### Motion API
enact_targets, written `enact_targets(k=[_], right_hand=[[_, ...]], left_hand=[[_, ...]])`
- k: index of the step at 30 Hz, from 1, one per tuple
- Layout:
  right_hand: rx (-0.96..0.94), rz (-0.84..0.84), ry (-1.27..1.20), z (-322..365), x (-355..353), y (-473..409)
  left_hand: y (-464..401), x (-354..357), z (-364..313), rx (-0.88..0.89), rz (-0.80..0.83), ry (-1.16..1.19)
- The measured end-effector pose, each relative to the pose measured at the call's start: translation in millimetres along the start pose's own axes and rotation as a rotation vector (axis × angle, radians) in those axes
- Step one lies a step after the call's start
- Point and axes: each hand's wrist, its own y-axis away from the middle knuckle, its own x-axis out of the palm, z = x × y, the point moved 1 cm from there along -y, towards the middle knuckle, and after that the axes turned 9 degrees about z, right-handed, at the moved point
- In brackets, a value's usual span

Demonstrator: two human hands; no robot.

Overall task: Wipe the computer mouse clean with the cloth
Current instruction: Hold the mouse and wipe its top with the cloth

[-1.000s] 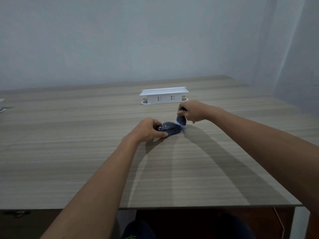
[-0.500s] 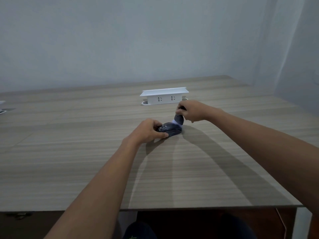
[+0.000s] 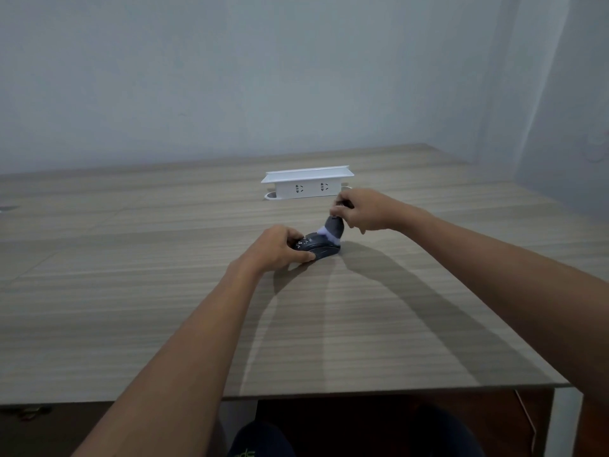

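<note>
A person's left hand (image 3: 280,247) gripped the near end of a dark computer mouse (image 3: 318,247) on the wood-grain counter (image 3: 131,308), fingers curled round its sides and pinning it in place. The right hand (image 3: 361,209) pinched the top of a bunched dark-grey cloth (image 3: 334,227), whose pale lower edge touched the mouse's far end.

Over the preceding second the cloth had shifted from the counter side of the mouse's far tip up onto its top, and the right hand had risen slightly with it, while the left hand and the mouse had stayed where they were. That suggested the wiping was under way, with strokes working across the far end; the near end, covered by the left hand, probably remained to be done, and the grip would likely have to change before the cloth could reach it.

Small white markings showed on the mouse's upper surface beside the left fingers (image 3: 296,233), but they were too small and blurred to read, and no brand could be made out. Behind the hands stood a white pop-up power socket unit (image 3: 308,184) with two outlets on its face, carrying no legible label. At the bottom edge of the view, green lettering on dark clothing (image 3: 245,453) was cut off and unreadable.
</note>
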Motion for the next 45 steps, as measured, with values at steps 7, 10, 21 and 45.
enact_targets(k=[7,10,21,45], right_hand=[[0.035,-0.003,0.092,-3,1,3],[0.082,0.024,0.132,-8,5,5],[0.028,-0.009,-0.018,-4,0,10],[0.071,-0.100,-0.034,1,13,14]], left_hand=[[1,1,0,-0.017,-0.008,0.007],[1,1,-1,-0.017,-0.007,-0.009],[1,1,-1,-0.022,-0.005,0.023],[6,8,-11,-0.125,-0.081,0.118]])
